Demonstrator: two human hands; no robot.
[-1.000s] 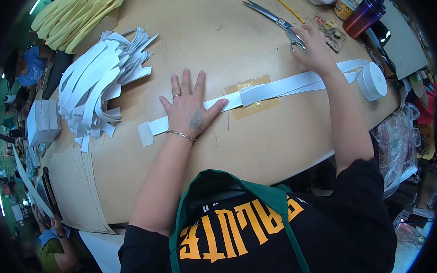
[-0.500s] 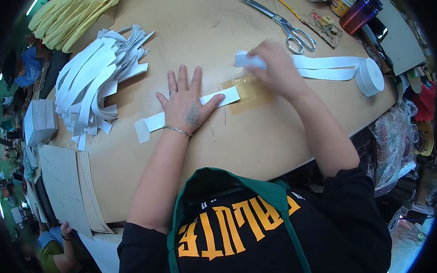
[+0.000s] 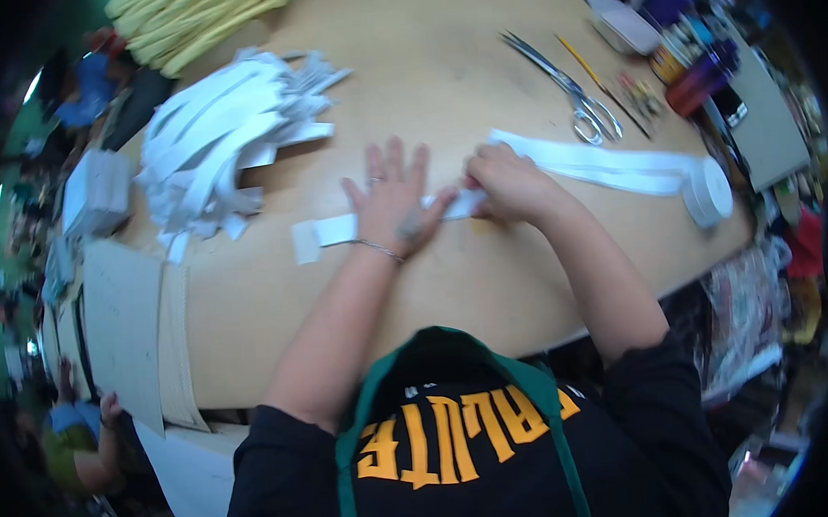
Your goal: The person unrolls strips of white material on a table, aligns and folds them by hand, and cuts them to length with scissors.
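On the worktop [image 3: 471, 304], the right hand [image 3: 508, 185], grip indeterminate, has shifted from the band [image 3: 604, 161] at 2 o'clock to the strip [image 3: 336, 230], joining the spread left hand [image 3: 395, 196].

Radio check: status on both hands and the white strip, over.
Left hand spread flat across white strip. Right hand at strip's right end, grip unclear. Loose band from white roll close beside right hand; scissors apart, farther off.

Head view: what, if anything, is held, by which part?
Left hand lies flat on white strip, not gripping; right hand is near its right end, grip unclear.
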